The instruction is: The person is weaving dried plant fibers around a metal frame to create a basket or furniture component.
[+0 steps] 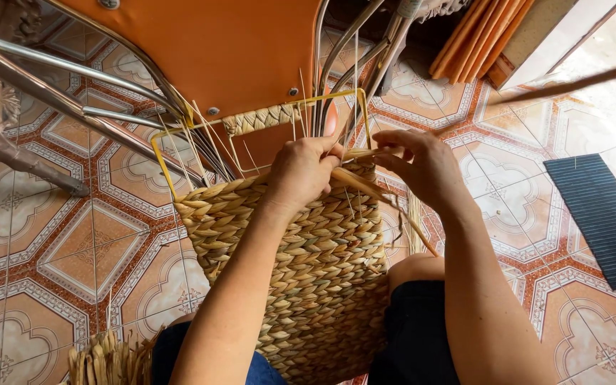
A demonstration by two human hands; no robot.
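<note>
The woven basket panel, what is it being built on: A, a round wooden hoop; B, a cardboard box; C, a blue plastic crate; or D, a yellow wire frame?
D: the woven basket panel rises to a yellow wire frame, where the left hand and right hand work the straw strand.

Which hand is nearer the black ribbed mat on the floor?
Right. The right hand works at the top edge of the woven basket, on the side toward the black mat. The left hand is on the far side of it, farther away.
</note>
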